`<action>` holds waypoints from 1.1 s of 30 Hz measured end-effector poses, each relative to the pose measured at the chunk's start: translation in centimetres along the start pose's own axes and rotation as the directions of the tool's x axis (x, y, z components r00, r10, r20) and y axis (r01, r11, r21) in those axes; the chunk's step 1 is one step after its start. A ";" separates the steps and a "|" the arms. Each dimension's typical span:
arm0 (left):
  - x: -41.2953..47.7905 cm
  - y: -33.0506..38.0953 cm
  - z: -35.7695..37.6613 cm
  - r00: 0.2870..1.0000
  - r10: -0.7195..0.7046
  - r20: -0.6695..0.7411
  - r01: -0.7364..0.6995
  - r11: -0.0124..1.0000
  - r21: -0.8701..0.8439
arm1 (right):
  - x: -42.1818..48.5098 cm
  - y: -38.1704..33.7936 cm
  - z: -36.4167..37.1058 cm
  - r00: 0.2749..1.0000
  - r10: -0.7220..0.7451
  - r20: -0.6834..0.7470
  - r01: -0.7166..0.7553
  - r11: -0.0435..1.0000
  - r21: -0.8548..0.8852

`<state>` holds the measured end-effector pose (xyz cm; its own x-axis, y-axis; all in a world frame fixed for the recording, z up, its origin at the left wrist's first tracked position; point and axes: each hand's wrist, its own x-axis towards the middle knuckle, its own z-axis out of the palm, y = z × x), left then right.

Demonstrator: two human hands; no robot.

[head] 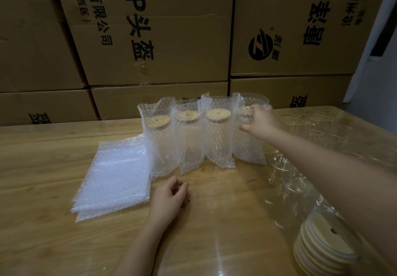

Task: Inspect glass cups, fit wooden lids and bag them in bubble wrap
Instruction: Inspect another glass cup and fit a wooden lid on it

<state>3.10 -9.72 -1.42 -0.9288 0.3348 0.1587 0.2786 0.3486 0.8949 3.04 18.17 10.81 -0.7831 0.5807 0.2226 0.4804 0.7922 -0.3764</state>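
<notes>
Cardboard boxes point(150, 39) back the worktop point(43, 168), where four bagged cups point(190, 142) stand in a row beside flat bubble-wrap bags point(116, 177). Bare glass cups point(287, 181) at right are barely discernible, and the right arm point(333, 168) cuts off the wooden lids point(322, 245). The right hand point(260, 119) grips the rightmost bagged cup point(247, 144); the left hand point(171, 194) rests loosely curled, empty.

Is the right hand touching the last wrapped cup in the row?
Touching. The head view shows the right hand gripping the rightmost wrapped cup near its top, with no gap between them.
</notes>
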 end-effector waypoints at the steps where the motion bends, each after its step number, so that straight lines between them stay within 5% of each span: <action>1: 0.0 0.0 0.0 1.000 0.004 0.001 -0.004 1.000 0.013 | -0.2 -0.1 0.0 1.000 -0.023 -0.002 0.023 1.000 -0.018; 9: -0.1 0.0 0.0 1.000 0.008 0.006 -0.008 1.000 0.027 | -1.4 0.7 -3.4 0.972 -0.139 0.189 0.149 0.988 -0.036; 13: -0.4 0.2 -0.1 1.000 0.004 -0.010 -0.004 0.999 0.033 | -2.7 1.8 -6.5 0.981 -0.190 0.048 0.192 0.981 -0.039; 16: -0.5 0.4 -0.1 1.000 0.001 -0.016 0.000 0.999 0.048 | -3.5 3.2 -7.1 0.997 -0.034 -0.075 0.020 0.984 -0.178; 19: -0.6 0.6 -0.1 1.000 -0.002 -0.008 0.002 0.998 0.070 | -3.7 4.2 -6.4 0.994 0.108 0.022 -0.096 0.949 -0.300; 28: -0.5 0.4 -0.1 1.000 0.009 0.000 -0.009 0.997 0.075 | -2.2 3.8 -6.1 0.987 0.140 0.073 -0.118 0.962 -0.245; 33: -0.4 0.0 0.0 1.000 0.012 0.000 -0.012 0.998 0.064 | -3.6 1.7 -9.8 0.979 0.114 -0.168 -0.143 0.974 -0.177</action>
<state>3.48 -9.88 -1.45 -0.9256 0.3385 0.1692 0.3042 0.3998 0.8646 10.56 19.29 18.14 -0.6458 0.6903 0.3264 0.6499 0.7213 -0.2395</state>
